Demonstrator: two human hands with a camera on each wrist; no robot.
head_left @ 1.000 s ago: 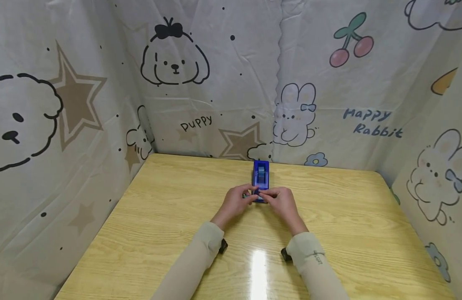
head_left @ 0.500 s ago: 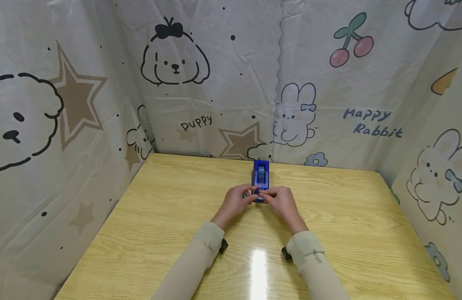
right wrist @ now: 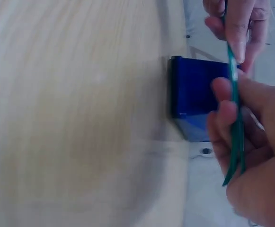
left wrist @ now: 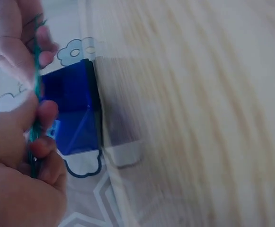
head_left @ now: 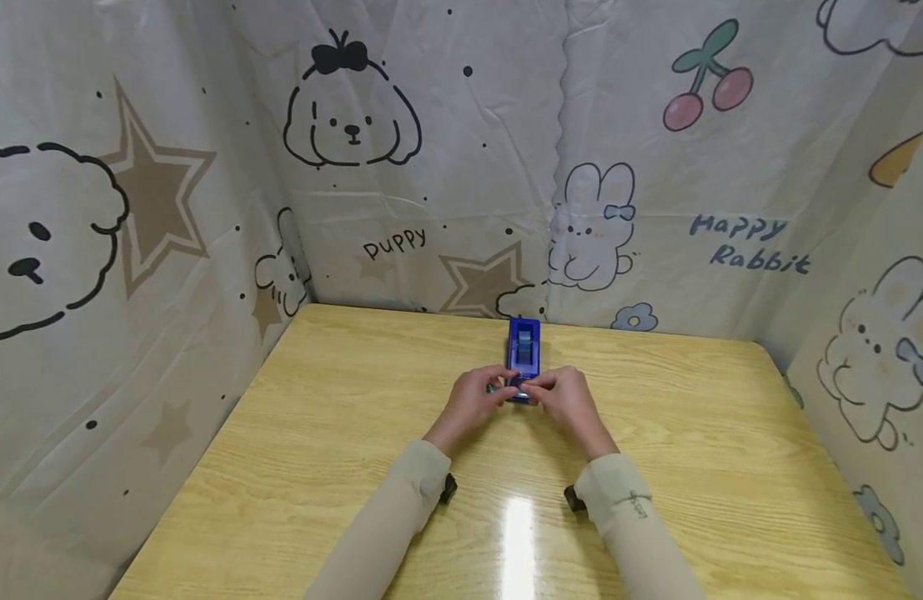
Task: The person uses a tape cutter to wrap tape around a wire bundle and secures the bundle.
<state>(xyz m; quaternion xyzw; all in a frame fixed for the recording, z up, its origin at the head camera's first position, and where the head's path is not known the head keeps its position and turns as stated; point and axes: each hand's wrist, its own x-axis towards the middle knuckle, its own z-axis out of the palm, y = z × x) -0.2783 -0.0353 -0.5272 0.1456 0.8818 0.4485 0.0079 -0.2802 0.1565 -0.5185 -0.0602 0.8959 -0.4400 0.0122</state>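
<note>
My left hand and right hand meet over the near end of a blue tape dispenser, fingertips close together. Both pinch a bundle of thin green strands, possibly wires, which spans the gap between them. In the right wrist view, loose ends of the green strands hang below the right fingers, and a pale shiny patch shows on the strands between the hands. A roll of tape sits in the dispenser, whose near end the hands partly hide from above.
The dispenser stands near the back edge of a wooden table. Behind and on both sides hangs a printed cloth. Black wrist cameras are strapped under the beige sleeves.
Both hands stay almost in place, with slight finger movement at the strands. The whole head view has shifted a little. The dispenser stays put.
</note>
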